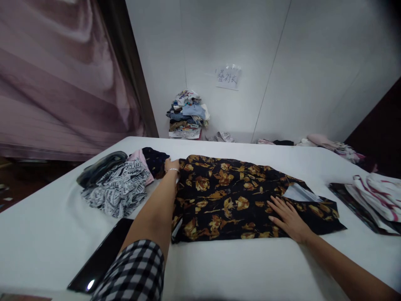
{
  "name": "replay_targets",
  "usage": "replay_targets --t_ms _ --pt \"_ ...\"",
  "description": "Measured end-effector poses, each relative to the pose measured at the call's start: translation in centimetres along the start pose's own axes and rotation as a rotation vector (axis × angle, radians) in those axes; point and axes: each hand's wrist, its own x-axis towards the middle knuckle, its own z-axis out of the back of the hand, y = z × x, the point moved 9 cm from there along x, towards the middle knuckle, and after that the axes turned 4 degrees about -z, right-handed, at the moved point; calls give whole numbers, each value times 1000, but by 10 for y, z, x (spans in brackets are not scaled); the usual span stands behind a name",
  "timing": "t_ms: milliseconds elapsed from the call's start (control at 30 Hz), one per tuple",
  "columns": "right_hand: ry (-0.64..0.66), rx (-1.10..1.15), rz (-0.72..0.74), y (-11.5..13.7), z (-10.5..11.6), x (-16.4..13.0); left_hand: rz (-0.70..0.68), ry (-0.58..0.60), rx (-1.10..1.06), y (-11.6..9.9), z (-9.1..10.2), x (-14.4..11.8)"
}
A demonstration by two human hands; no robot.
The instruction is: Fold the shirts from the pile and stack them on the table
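Observation:
A black shirt with a gold flower print lies spread flat on the white table. My left hand reaches far out to the shirt's upper left corner and touches the cloth there; its fingers are hidden, and a thin bracelet sits on the wrist. My right hand rests flat, palm down and fingers apart, on the shirt's lower right part. A white patch shows just beyond that hand.
A heap of clothes lies left of the shirt. A black phone lies near the table's front left edge. Folded striped cloth sits at the right edge. A stack of clothes stands against the far wall.

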Motion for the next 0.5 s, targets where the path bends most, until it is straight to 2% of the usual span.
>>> replay_targets --t_ms 67,133,200,267,300,367,433,500 --pt "-2 4 3 0 0 0 -67 -30 162 -6 7 -4" --pt "-3 9 6 0 0 0 -168 -4 242 -17 -1 -16" --pt "-2 12 6 0 0 0 -323 108 336 -30 -27 -38" --pt "0 17 -1 0 0 1 -535 313 543 -36 -65 -72" --pt "5 21 -4 0 0 1 -633 440 680 -32 -85 -92" --pt "24 32 -12 1 1 1 -723 662 908 -11 -113 -127" --pt "56 50 -29 1 2 1 -697 769 989 9 -122 -144" --pt "107 80 -43 -1 6 3 -674 791 998 18 -122 -149"
